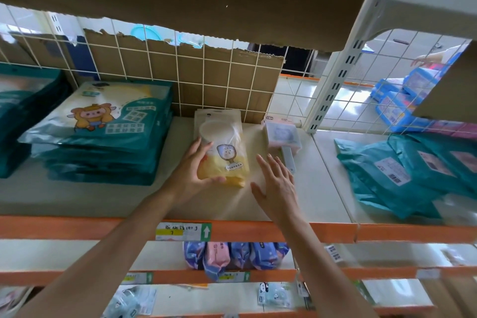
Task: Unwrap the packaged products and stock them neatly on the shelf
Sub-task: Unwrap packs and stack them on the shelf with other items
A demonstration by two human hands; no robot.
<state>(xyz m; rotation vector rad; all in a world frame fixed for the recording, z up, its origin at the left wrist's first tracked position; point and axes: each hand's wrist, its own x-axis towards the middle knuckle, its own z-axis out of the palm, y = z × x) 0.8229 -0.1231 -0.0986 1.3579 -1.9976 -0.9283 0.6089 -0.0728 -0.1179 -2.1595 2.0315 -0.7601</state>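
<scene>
Yellow packet [224, 152] flat on shelf [77, 199], gripped by left hand [192, 170]; right hand [277, 183] spread open beside it.

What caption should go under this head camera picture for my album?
The left hand grips a yellow packet on the shelf; the right hand is open beside it.

Pack [222, 147] lies mid-shelf [77, 196], before the wire grid [177, 67]. Stack of bags [103, 131] left of it, small boxed item [282, 137] just right, mailer bags [402, 175] far right. Left hand [192, 170] grips the pack's left side; right hand [277, 183] just right of it, apart.
</scene>
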